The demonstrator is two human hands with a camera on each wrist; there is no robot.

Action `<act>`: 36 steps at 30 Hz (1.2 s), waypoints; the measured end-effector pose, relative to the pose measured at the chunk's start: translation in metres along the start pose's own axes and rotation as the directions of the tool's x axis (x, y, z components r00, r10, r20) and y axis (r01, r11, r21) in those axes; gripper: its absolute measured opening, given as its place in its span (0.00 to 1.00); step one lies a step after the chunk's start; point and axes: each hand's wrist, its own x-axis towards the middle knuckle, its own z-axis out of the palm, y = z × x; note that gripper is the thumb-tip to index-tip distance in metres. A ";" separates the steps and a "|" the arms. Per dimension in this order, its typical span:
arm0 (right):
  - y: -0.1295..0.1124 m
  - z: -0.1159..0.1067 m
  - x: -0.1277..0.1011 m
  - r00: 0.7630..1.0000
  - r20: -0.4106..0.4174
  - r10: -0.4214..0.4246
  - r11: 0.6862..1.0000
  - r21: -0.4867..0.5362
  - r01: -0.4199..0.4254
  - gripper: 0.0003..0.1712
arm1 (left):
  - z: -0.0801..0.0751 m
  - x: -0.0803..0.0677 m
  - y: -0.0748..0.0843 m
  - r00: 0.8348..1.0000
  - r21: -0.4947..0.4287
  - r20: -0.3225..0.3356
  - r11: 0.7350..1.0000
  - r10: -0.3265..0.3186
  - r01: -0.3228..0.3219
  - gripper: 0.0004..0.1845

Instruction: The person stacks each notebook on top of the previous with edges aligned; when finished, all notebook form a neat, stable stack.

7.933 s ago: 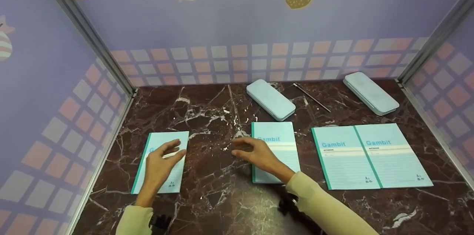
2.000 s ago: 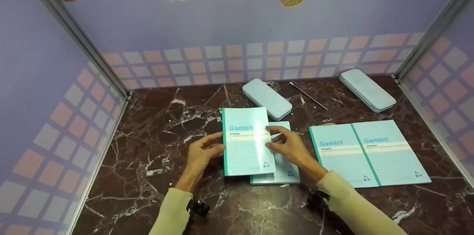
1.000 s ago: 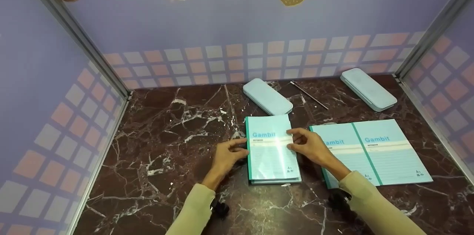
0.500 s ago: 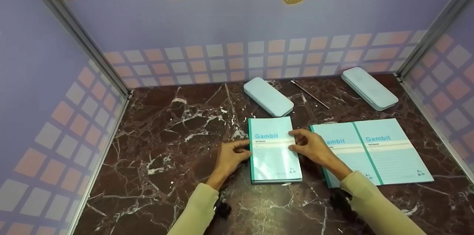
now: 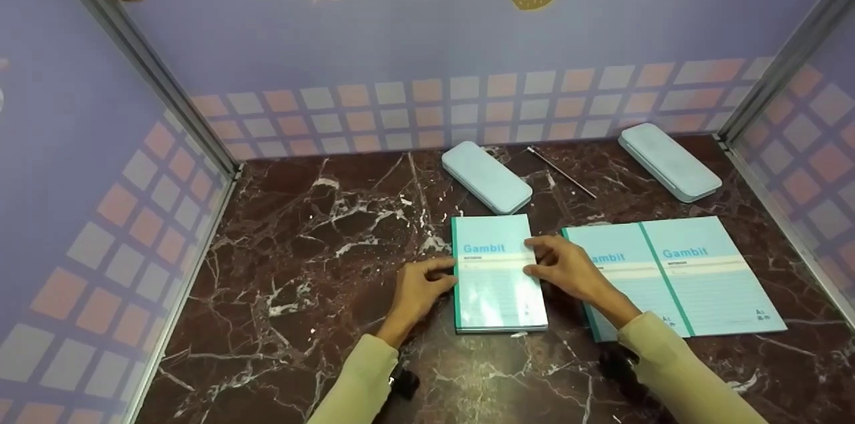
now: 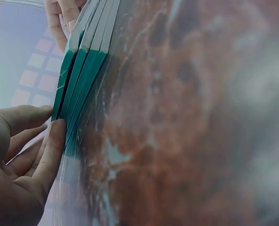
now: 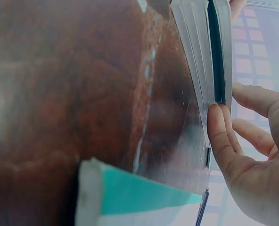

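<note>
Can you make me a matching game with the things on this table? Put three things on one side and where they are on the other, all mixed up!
Things:
1. Stack of teal paper notebooks
2. Thin dark pen
3. Two teal notebooks lying side by side

Places:
A. Between the two pale blue oblong cases
B. Partly under the right hand's forearm
C. Between the left hand and the right hand

Pairs: 1-C, 2-A, 3-B

A stack of notebooks (image 5: 497, 274) is lying at the frame's centre on the surface (image 5: 314, 264), with two more notebooks (image 5: 674, 274) lying side by side to its right. Above the stack a case (image 5: 486, 177) is sitting, a pen (image 5: 561, 172) lying right of it, and a second case (image 5: 669, 161) is resting at upper right.
</note>
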 end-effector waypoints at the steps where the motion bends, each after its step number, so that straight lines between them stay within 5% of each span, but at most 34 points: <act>1: 0.000 0.000 -0.001 1.000 -0.002 0.000 1.000 0.000 0.000 0.28 | 0.000 -0.001 0.000 1.000 0.000 -0.001 1.000 0.001 -0.001 0.16; 17: 0.007 0.002 -0.008 1.000 0.009 0.015 1.000 0.024 -0.015 0.32 | 0.001 -0.003 -0.002 0.999 0.100 0.010 0.994 0.042 -0.043 0.15; 36: 0.009 0.008 -0.015 0.999 -0.030 0.017 0.999 0.040 -0.015 0.34 | 0.002 -0.004 -0.005 1.000 0.022 0.010 1.000 -0.005 0.004 0.16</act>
